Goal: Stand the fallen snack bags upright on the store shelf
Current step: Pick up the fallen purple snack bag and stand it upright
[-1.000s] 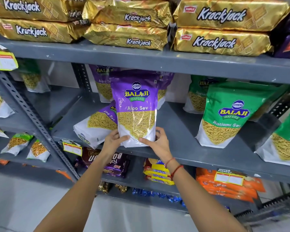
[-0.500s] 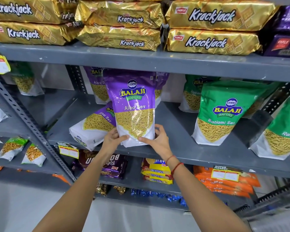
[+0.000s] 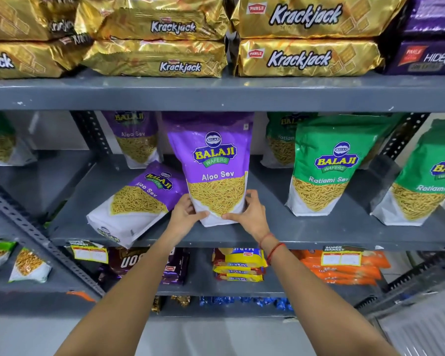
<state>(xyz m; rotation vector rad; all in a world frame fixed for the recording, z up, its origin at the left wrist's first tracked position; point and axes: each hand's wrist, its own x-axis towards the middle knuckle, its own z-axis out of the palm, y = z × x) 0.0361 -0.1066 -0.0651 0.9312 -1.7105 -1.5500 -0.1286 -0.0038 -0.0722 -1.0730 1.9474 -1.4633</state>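
The grey metal shelf [image 3: 306, 235] carries the Balaji Wafers pouches on its middle deck, with the shelf above sitting low enough that the tall bags nearly reach its underside. That upper deck is stacked with gold Krackjack packs [image 3: 303, 37], Parle-branded and laid flat in pairs since they are wide slabs, and a dark purple pack [image 3: 427, 57] at the far right reads "Hide &", cut off by the frame edge.

On the middle deck to the right, green Ratlami Sev pouches [image 3: 326, 165] stand on their gusseted bases, faces forward so the label sells. At centre the purple Aloo Sev bag [image 3: 216, 168] stands upright near the front lip, its base on the deck. The left hand [image 3: 188, 214] and right hand [image 3: 252, 214] clasp its lower corners from either side, thumbs across the front, probably squaring the base so it stays up alone.

Just left of it, touching or nearly so, a second Aloo Sev bag [image 3: 136, 201] lies tipped on its back with its white bottom toward the aisle: that one remains to be stood up. Another purple pouch [image 3: 136, 140] stands at the back.

Below, yellow Marie packs [image 3: 239, 263] are stacked flat, and small price tags [image 3: 342, 256] headed "Super Market" hang on the shelf edge; their printed figures are too blurred to read.
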